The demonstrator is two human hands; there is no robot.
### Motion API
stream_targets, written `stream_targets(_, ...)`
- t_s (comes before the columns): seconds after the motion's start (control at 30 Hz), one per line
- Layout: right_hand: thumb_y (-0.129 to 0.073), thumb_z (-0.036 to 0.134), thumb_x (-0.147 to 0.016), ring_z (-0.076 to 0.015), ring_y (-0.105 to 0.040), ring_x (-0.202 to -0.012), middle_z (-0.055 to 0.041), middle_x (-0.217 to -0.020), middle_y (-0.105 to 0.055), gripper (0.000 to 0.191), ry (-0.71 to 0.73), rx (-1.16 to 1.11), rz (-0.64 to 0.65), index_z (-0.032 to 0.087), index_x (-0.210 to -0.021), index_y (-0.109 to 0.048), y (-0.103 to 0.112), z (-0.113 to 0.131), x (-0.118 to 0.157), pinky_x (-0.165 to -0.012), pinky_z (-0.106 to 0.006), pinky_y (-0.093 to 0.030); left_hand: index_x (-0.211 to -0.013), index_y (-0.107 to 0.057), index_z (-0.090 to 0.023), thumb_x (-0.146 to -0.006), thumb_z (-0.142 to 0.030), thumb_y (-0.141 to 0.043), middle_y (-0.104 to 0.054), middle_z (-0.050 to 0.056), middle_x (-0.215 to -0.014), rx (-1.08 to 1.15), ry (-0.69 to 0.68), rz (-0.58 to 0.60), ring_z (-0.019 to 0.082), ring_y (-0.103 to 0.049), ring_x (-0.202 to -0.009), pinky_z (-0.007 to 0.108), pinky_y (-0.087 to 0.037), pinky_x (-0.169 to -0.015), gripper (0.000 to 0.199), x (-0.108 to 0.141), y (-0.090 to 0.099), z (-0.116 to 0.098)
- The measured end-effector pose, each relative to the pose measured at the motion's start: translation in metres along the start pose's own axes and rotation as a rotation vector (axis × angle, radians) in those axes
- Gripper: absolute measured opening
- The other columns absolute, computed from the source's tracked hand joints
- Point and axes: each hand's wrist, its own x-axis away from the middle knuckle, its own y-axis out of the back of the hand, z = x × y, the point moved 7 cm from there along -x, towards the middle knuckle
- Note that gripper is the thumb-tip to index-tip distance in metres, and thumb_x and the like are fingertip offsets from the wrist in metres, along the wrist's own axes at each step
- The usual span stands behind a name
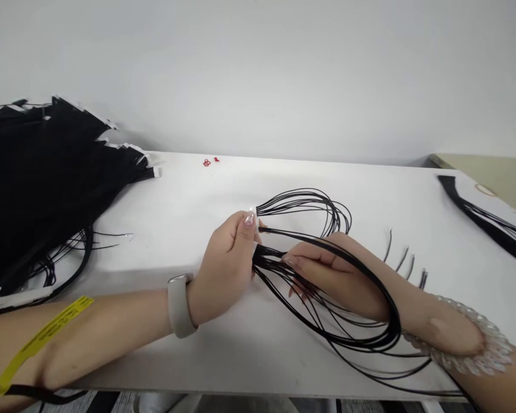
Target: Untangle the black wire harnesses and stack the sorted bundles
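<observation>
Many black cables (47,178) lie heaped at left; the left hand (226,267) grips a white connector (253,210) above the tabletop (146,355); the right hand (344,275) pinches its black wires (394,327), seemingly separating strands. Continuing calls for a steady left grip.

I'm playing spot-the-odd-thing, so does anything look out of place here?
Maybe the small red bits near the back of the white table: they lie loose, apart from the black wires, and their colour stands out.
</observation>
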Motion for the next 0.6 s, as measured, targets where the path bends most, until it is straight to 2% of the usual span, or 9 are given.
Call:
stream_targets(0.1,-0.028,0.037,-0.089,-0.0063,-0.039,-0.052,0.0012,-0.058,-0.048,0.038,0.019,0.006,0.035,0.015,-0.068,-0.051,-0.002,0.003,0.002,-0.048,-0.019,-0.032,-0.079,-0.051,-0.018,-0.085,-0.048,-0.031,-0.047,-0.001,-0.062,-0.024,-0.012,0.006,0.007,-0.036,-0.045,0.02,-0.032,-0.043,0.036,0.003,0.0,-0.002)
stream_targets(0.2,-0.029,0.035,-0.088,-0.005,-0.031,-0.049,0.0033,-0.054,-0.042,0.035,0.089,0.048,0.031,0.016,-0.065,-0.046,-0.004,0.012,0.003,-0.043,-0.018,-0.027,-0.077,-0.051,-0.017,-0.085,-0.047,-0.032,-0.047,-0.001,-0.061,-0.032,-0.044,0.018,0.009,-0.038,-0.049,0.021,-0.032,-0.045,0.036,0.007,0.002,-0.006)
stream_targets(0.4,-0.035,0.025,-0.084,-0.0063,-0.018,-0.054,0.0033,-0.056,-0.026,0.024,0.242,0.204,-0.121,0.015,-0.063,-0.029,-0.007,0.027,0.003,-0.045,-0.019,-0.019,-0.075,-0.05,-0.017,-0.087,-0.043,-0.03,-0.049,0.0,-0.062,-0.135,-0.099,0.036,0.01,-0.043,-0.056,0.021,-0.036,-0.053,0.034,0.01,0.006,-0.009)
stream_targets(0.53,-0.036,0.021,-0.082,-0.0055,-0.023,-0.052,0.0041,-0.055,-0.033,0.021,0.287,0.308,-0.219,0.015,-0.063,-0.031,-0.003,0.032,0.005,-0.047,-0.02,-0.022,-0.072,-0.049,-0.018,-0.087,-0.042,-0.03,-0.049,0.0,-0.064,-0.167,-0.112,0.065,0.01,-0.044,-0.06,0.022,-0.038,-0.058,0.034,0.008,0.004,-0.01)
stream_targets(0.6,-0.04,0.017,-0.079,-0.0047,-0.029,-0.052,0.0038,-0.057,-0.04,0.019,0.287,0.362,-0.193,0.015,-0.062,-0.035,0.004,0.029,0.007,-0.049,-0.02,-0.026,-0.072,-0.048,-0.017,-0.087,-0.044,-0.03,-0.048,0.0,-0.062,-0.149,-0.069,0.075,0.01,-0.043,-0.056,0.022,-0.038,-0.053,0.035,0.006,0.004,-0.007)
